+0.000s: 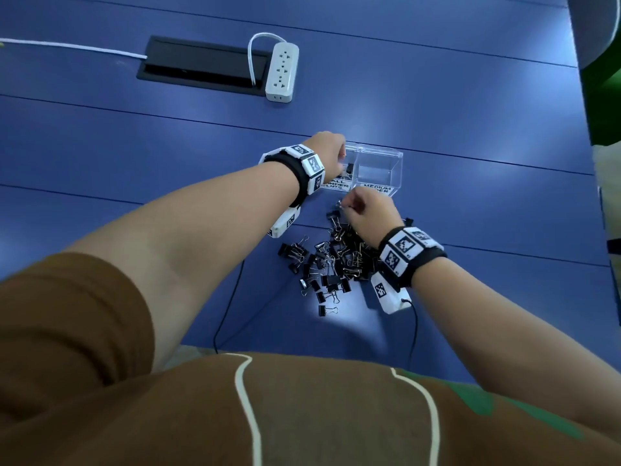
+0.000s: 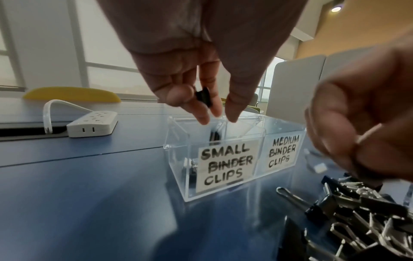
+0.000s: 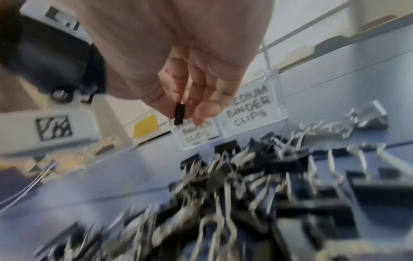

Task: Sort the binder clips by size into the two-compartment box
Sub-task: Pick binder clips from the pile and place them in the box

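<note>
Above the left compartment of the box [image 2: 178,169], the left hand [image 2: 192,84] points its fingers down and pinches a small black clip [image 2: 203,96] between fingertips, just over the open top. The box is clear acrylic, rectangular, with thin glossy walls and a divider; paper labels hand-lettered in black read "SMALL BINDER CLIPS" on the left front and "MEDIUM BINDER CLIPS" on the right front. A few dark clips lie in the small compartment [image 2: 192,174], half hidden behind the label; the medium compartment [image 1: 379,169] looks see-through to its floor.

Just in front of the box, the right hand [image 1: 368,213] has curled fingers and pinches a narrow black clip [image 3: 179,113] between thumb and fingertips, held above the near edge of the pile [image 1: 332,264]. The pile is a loose tangle of black folded-steel clips with shiny wire loop handles, spread on the surface [image 1: 134,146] between the box and the person's body. The surface is smooth, matte blue, crossed by thin seams.

Both wrists carry black bands with white blocky marker tiles. Farther off lie a white plastic power strip [image 1: 282,72] with a looped cord and a black rectangular cable hatch [image 1: 201,65] set into the surface.
</note>
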Motion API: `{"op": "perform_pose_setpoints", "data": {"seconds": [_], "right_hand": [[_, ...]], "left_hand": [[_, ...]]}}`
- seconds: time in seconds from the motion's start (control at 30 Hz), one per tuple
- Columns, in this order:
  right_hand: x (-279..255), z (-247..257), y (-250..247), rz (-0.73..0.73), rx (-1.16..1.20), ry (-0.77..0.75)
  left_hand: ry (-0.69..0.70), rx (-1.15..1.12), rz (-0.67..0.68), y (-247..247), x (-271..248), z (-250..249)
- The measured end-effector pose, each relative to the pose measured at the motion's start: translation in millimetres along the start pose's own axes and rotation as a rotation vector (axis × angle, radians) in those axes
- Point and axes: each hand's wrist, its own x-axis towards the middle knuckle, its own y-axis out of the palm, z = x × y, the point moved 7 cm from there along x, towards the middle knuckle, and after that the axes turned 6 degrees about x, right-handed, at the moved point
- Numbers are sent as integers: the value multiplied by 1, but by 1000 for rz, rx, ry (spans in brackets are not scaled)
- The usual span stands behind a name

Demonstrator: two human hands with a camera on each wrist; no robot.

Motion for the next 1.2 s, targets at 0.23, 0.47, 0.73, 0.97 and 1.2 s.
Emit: {"op": "perform_pose_setpoints", "data": {"seconds": [0.23,0.47,0.73,0.97,1.2], "right_hand": [[38,2,-42,-97,-15,69],[61,25,-26,-53,-108,-13],[-5,13,65,412,-339,-97],[-14,-10,59,364,-331,-48],[-21,-7,53,290,-281,-114]], "left_hand": [[-2,-65,-61,4,-20,12],[-75,-37,172,36,-84,43],[-50,70,350,76,-126,63],[-74,-27,252,68,-120,65],[-156,-108,126,55,-108,72]]}}
